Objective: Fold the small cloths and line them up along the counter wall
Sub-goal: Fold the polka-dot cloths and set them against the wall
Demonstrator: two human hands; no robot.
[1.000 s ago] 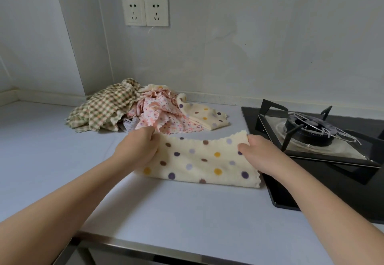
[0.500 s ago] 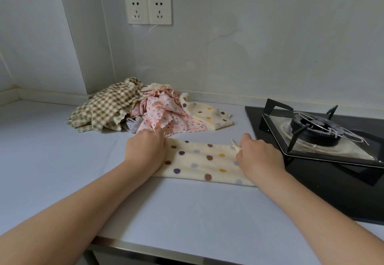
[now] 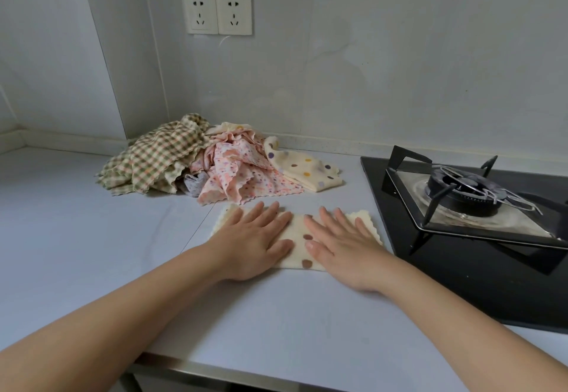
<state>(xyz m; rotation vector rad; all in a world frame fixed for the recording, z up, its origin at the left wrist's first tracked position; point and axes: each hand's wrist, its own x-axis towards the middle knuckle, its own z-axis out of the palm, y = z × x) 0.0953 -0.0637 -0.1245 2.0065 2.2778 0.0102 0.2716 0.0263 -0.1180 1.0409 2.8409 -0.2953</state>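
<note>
A cream cloth with coloured dots [image 3: 299,239] lies folded into a narrow strip on the white counter [image 3: 92,238], in front of the pile. My left hand [image 3: 255,238] rests flat on its left part, fingers spread. My right hand [image 3: 341,241] presses flat on its right part. Neither hand grips anything. Behind them a heap of unfolded cloths sits near the wall: a green checked cloth [image 3: 156,158], a pink flowered cloth [image 3: 236,173] and a second cream dotted cloth [image 3: 304,167].
A black gas hob [image 3: 479,268] with a burner and pan support [image 3: 461,189] takes up the counter's right side, touching the folded cloth's right end. Two wall sockets [image 3: 218,12] sit above the heap. The counter's front edge [image 3: 215,370] runs below my forearms.
The held-up dotted cloth was folded over and laid down as a narrower strip. Both hands let go of its edges and now lie flat on top of it.
</note>
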